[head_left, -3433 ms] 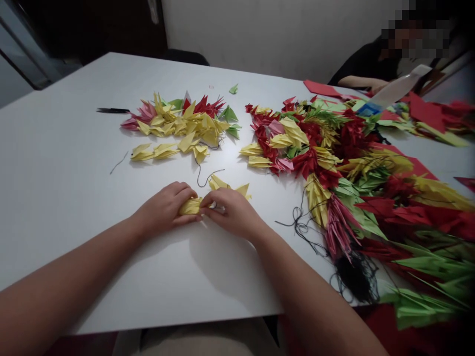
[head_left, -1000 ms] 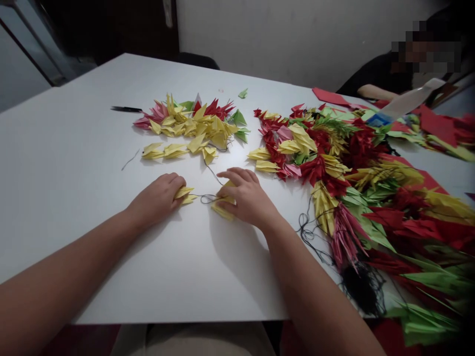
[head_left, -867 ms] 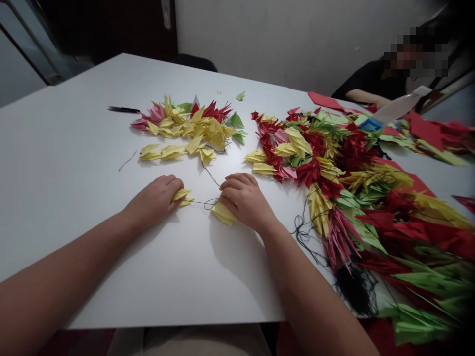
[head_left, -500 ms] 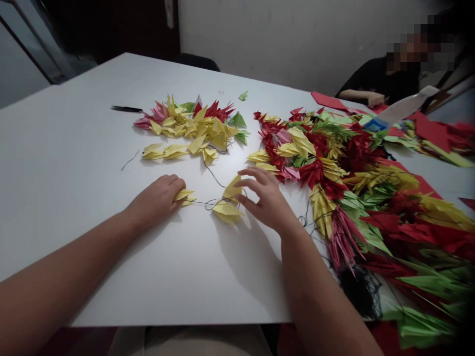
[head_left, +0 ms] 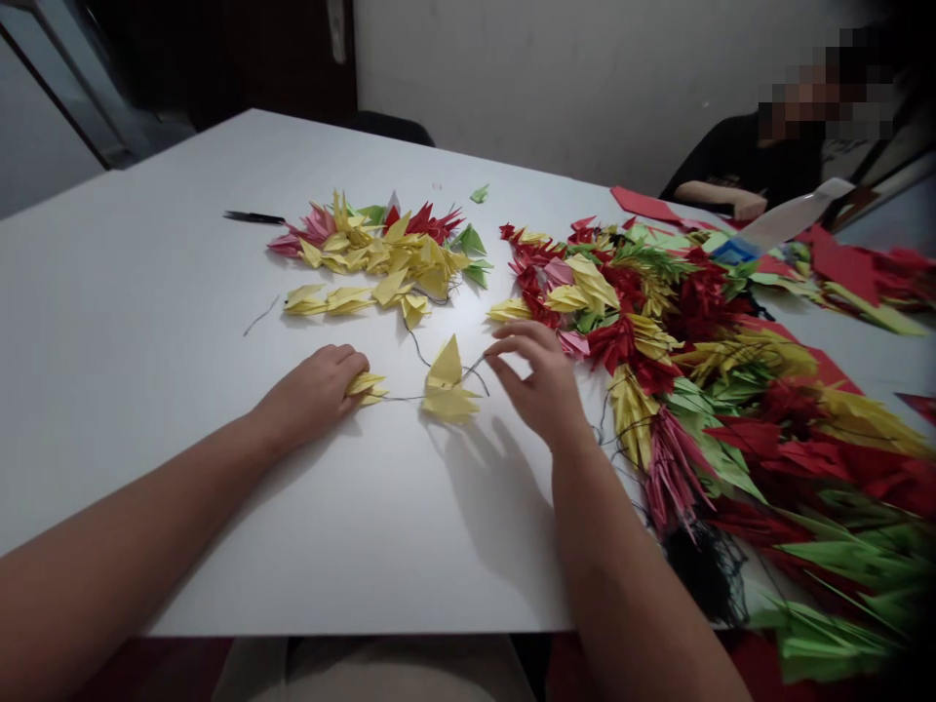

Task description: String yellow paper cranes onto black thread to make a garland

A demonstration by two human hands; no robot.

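Note:
My left hand [head_left: 311, 393] rests on the white table, its fingers closed over a small bunch of yellow folded paper cranes [head_left: 364, 388]. A thin black thread [head_left: 409, 397] runs from that bunch to a loose yellow paper crane [head_left: 446, 385] lying with one wing raised. My right hand [head_left: 537, 375] is just right of that crane, raised slightly with its fingers apart and holding nothing. The thread seems to pass close to its fingertips, though I cannot tell whether they touch it.
Dark scissors [head_left: 253, 217] lie behind a pile of yellow, pink, red and green paper cranes [head_left: 380, 249]. A much larger heap of strung cranes [head_left: 658, 390] fills the right side, with tangled black thread [head_left: 706, 575] at its front. A seated person [head_left: 731, 166] works at the far right corner.
My right hand has lifted off the yellow crane and moved right, its fingers spreading. The crane now lies uncovered with a wing raised. My left hand stays in place.

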